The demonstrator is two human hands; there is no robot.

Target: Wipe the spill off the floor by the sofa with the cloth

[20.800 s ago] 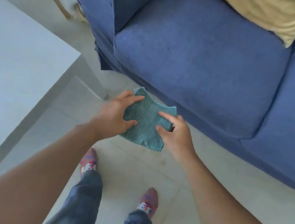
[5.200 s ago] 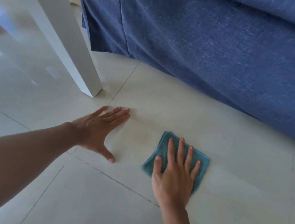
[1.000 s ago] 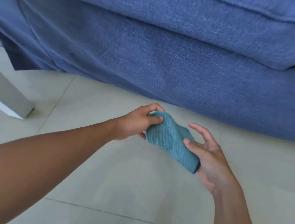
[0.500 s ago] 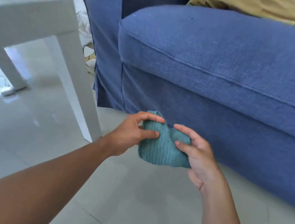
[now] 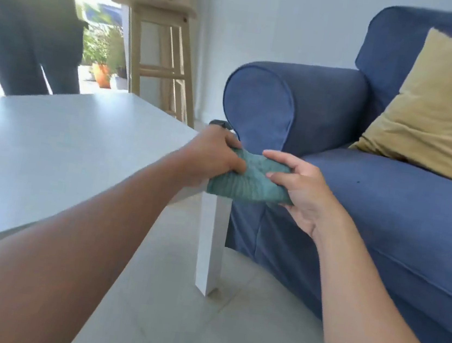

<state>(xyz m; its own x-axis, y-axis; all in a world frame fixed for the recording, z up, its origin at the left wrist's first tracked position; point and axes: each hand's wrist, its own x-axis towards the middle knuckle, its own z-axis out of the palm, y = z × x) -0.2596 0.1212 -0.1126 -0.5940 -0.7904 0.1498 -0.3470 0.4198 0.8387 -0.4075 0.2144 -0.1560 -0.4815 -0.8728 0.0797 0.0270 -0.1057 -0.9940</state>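
A teal ribbed cloth hangs bunched in the air between both hands, level with the table's corner and in front of the sofa's seat. My left hand grips its left end, fingers curled over the top. My right hand pinches its right end between thumb and fingers. The blue sofa fills the right side. Pale floor tiles lie below; I see no spill on them from here.
A white low table spreads to the left, its corner leg standing close to the sofa's front. A mustard cushion leans on the sofa. A wooden stool and a person's dark legs stand behind the table.
The view has risen from floor level to above the tabletop. Both hands have lifted the cloth up with it, still holding it at either end.
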